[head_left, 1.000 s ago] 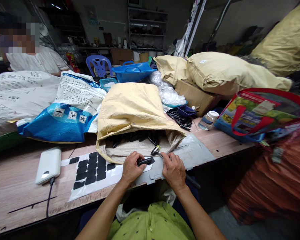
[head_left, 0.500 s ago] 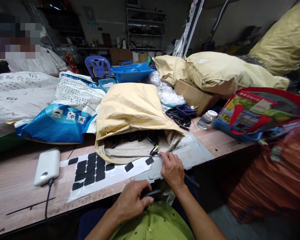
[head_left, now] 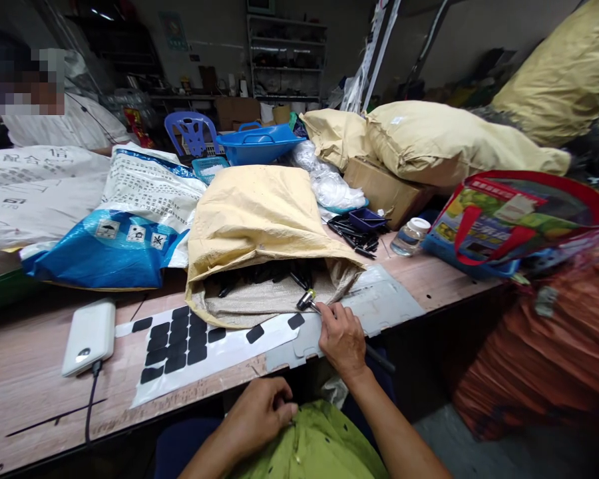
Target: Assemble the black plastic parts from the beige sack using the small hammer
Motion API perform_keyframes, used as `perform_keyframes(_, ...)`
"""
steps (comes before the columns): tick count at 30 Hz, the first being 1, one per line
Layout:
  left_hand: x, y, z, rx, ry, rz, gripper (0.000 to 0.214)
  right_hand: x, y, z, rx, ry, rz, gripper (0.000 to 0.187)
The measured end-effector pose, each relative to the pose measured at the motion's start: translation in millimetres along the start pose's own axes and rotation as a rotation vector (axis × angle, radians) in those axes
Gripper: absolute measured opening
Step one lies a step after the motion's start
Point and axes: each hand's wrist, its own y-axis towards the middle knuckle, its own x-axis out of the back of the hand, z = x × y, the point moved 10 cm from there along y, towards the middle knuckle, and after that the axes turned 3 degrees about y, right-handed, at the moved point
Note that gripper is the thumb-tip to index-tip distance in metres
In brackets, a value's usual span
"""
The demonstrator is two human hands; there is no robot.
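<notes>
My right hand (head_left: 343, 336) is closed round a small hammer (head_left: 307, 301) with a shiny metal head and a yellow-green face. Its dark handle passes under my palm and comes out behind the wrist. The hammer head is beside the mouth of a beige woven sack (head_left: 259, 219), which lies open toward me with black slender pieces (head_left: 264, 274) inside. Below the table edge, over the green cloth (head_left: 324, 439) on my lap, my left hand (head_left: 259, 409) has its fingers curled toward the thumb. Whatever lies between them is hidden.
A white sheet with black rounded-square stickers (head_left: 177, 342) lies on the table beside a white power bank (head_left: 88, 336) with a cable. Behind are a blue-white sack (head_left: 140, 206), black pieces (head_left: 352, 233), a jar (head_left: 410, 236) and a red-trimmed bag (head_left: 499, 223). A person sits far left.
The black slender piece that stuck out of my left hand no longer shows, and that hand has drawn slightly down and left. My right hand keeps its hold on the hammer. The view has shifted slightly.
</notes>
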Motion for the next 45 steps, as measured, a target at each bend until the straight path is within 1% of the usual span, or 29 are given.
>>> perform_keyframes(1, 18.0, 3.8, -8.1, -0.021, -0.026, -0.016, 0.019, 0.0, 0.0, 0.2, 0.002, 0.002, 0.0, 0.037)
perform_keyframes(2, 42.3, 9.4, -13.7, -0.039, -0.021, -0.076, 0.023, 0.0, 0.2, 0.2, 0.002, 0.001, 0.0, 0.037)
perform_keyframes(3, 71.9, 15.9, -14.1, -0.025, 0.024, -0.181, 0.027, 0.0, 0.3, 0.1, 0.0, -0.001, 0.0, 0.036)
perform_keyframes(4, 104.2, 21.8, -11.6, 0.006, 0.105, -0.316, 0.028, -0.2, 0.5, -0.3, -0.003, -0.003, 0.001, 0.036)
perform_keyframes(6, 166.7, 27.8, -5.9, 0.083, 0.335, -0.627, 0.029, -0.8, 0.9, -0.9, -0.009, -0.008, 0.007, 0.037)
perform_keyframes(7, 190.3, 29.6, -1.4, 0.141, 0.435, -0.748, 0.031, -1.1, 1.0, -1.0, -0.009, -0.009, 0.01, 0.037)
perform_keyframes(8, 206.8, 33.4, 5.0, 0.206, 0.51, -0.811, 0.033, -1.3, 1.1, -0.9, -0.007, -0.008, 0.012, 0.037)
perform_keyframes(9, 217.4, 38.9, 12.5, 0.27, 0.561, -0.827, 0.035, -1.3, 1.2, -0.7, -0.005, -0.008, 0.013, 0.038)
perform_keyframes(11, 225.9, 50.6, 28.0, 0.375, 0.61, -0.776, 0.036, -0.7, 1.2, -0.3, -0.001, -0.006, 0.009, 0.038)
perform_keyframes(13, 225.7, 57.2, 39.9, 0.435, 0.607, -0.71, 0.036, -0.2, 1.1, -0.3, -0.002, -0.006, 0.003, 0.038)
perform_keyframes(15, 223.1, 56.3, 44.6, 0.449, 0.584, -0.693, 0.034, -0.1, 1.0, -0.3, -0.003, -0.005, 0.0, 0.039)
perform_keyframes(17, 217.5, 52.0, 39.1, 0.39, 0.551, -0.714, 0.03, -0.6, 0.9, 0.1, 0.002, -0.004, 0.001, 0.039)
perform_keyframes(18, 211.8, 50.2, 32.0, 0.325, 0.525, -0.723, 0.027, -0.8, 1.0, 0.2, 0.004, -0.003, 0.001, 0.039)
perform_keyframes(20, 193.3, 48.8, 11.9, 0.153, 0.452, -0.715, 0.021, -0.9, 1.1, 0.1, 0.003, -0.006, 0.001, 0.039)
perform_keyframes(22, 168.0, 50.5, -10.0, -0.008, 0.38, -0.675, 0.016, -0.6, 1.2, 0.3, 0.002, -0.012, -0.001, 0.037)
perform_keyframes(23, 155.2, 52.3, -19.4, -0.065, 0.361, -0.657, 0.014, -0.3, 1.2, 0.6, 0.002, -0.013, 0.0, 0.036)
perform_keyframes(24, 143.5, 54.9, -26.9, -0.104, 0.355, -0.646, 0.012, 0.0, 1.2, 0.8, 0.001, -0.014, 0.0, 0.036)
perform_keyframes(26, 125.4, 62.0, -34.9, -0.146, 0.354, -0.641, 0.01, 0.7, 1.3, 0.9, -0.002, -0.009, 0.002, 0.035)
perform_keyframes(28, 115.5, 69.3, -34.8, -0.162, 0.342, -0.658, 0.009, 1.5, 1.5, 0.0, -0.004, 0.004, 0.001, 0.035)
perform_keyframes(31, 111.5, 75.2, -29.7, -0.202, 0.306, -0.693, 0.011, 2.5, 2.9, -3.5, -0.005, 0.055, 0.004, 0.037)
perform_keyframes(33, 111.0, 75.9, -27.4, -0.233, 0.292, -0.698, 0.012, 6.2, 4.3, -7.0, -0.017, 0.143, -0.017, 0.038)
perform_keyframes(36, 108.5, 75.8, -28.4, -0.261, 0.304, -0.661, 0.012, 19.5, 4.9, -11.0, -0.052, 0.366, -0.106, 0.038)
perform_keyframes(38, 106.8, 75.6, -30.8, -0.27, 0.322, -0.64, 0.012, 27.4, 3.7, -8.3, -0.057, 0.527, -0.145, 0.037)
perform_keyframes(41, 106.4, 75.7, -32.7, -0.271, 0.324, -0.629, 0.012, 31.7, 1.2, 6.1, -0.022, 0.667, -0.116, 0.037)
perform_keyframes(45, 107.3, 76.3, -31.2, -0.26, 0.318, -0.633, 0.013, 30.4, -1.6, 26.0, 0.031, 0.672, -0.036, 0.041)
